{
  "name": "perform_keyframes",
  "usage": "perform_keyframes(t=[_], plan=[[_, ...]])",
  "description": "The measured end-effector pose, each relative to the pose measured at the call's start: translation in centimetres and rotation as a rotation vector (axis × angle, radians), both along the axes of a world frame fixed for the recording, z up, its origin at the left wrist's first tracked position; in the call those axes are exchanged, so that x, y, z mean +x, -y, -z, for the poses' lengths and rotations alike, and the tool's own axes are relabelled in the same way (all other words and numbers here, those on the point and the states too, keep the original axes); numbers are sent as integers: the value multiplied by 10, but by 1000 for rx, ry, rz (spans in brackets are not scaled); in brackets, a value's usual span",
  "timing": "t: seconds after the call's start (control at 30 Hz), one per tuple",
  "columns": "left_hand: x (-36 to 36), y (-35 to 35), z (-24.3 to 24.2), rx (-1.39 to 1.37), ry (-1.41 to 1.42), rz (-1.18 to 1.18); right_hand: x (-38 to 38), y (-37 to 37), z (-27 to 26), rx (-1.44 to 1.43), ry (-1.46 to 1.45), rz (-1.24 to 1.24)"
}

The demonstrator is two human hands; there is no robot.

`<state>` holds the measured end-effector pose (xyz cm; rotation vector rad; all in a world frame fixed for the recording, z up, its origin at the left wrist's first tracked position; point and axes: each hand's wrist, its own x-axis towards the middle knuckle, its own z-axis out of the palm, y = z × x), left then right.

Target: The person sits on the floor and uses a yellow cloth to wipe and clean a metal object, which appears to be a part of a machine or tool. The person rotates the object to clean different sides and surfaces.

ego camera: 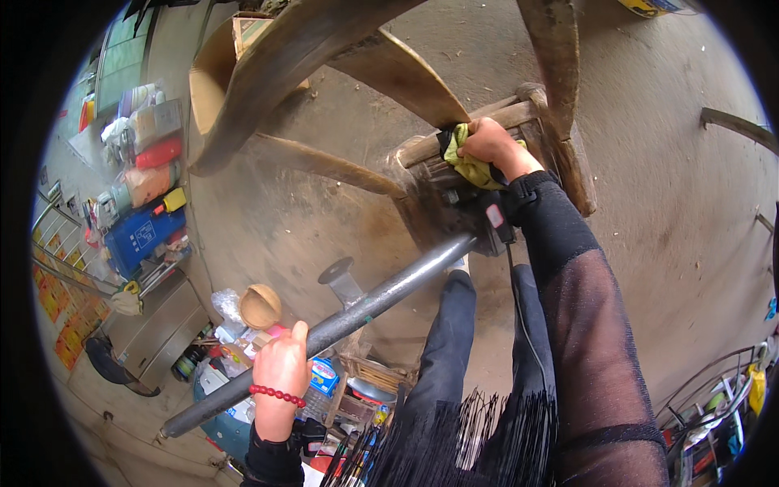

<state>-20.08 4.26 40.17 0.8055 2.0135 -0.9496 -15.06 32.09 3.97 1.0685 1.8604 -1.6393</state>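
Observation:
My left hand (281,364) is closed around a long grey metal tube (377,304) near its lower left end; a red bead bracelet is on that wrist. The tube slants up to the right, with a short flanged stub (342,280) on its side. Its upper end lies by a dark part in front of a wooden chair or stool (523,115), partly hidden. My right hand (496,146) grips a crumpled yellow-green and black cloth or glove (465,164) at the top of the wooden piece. Below that wrist, a small dark device (498,216) with a cable hangs against the forearm.
Large curved wooden slats (292,67) cross the top. An open cardboard box (210,91) stands at upper left. Crowded goods and a blue box (146,237) line the left. Cluttered items, a brown bowl (260,306) and a metal rack (706,389) are lower down.

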Motion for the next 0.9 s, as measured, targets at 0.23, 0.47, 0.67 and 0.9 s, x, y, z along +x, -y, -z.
perform_keyframes(t=[0.23, 0.47, 0.67, 0.9], plan=[[-2, 7, 4, 33, -2, -2, 1, -11, 27, -211, 37, 11], [-9, 24, 12, 42, 28, -47, -4, -17, 20, -142, 65, -55], [-22, 63, 32, 91, 62, -73, -7, -14, 28, -228, 82, -62], [-35, 103, 62, 121, 113, -128, -12, -4, 41, -56, 70, -166]])
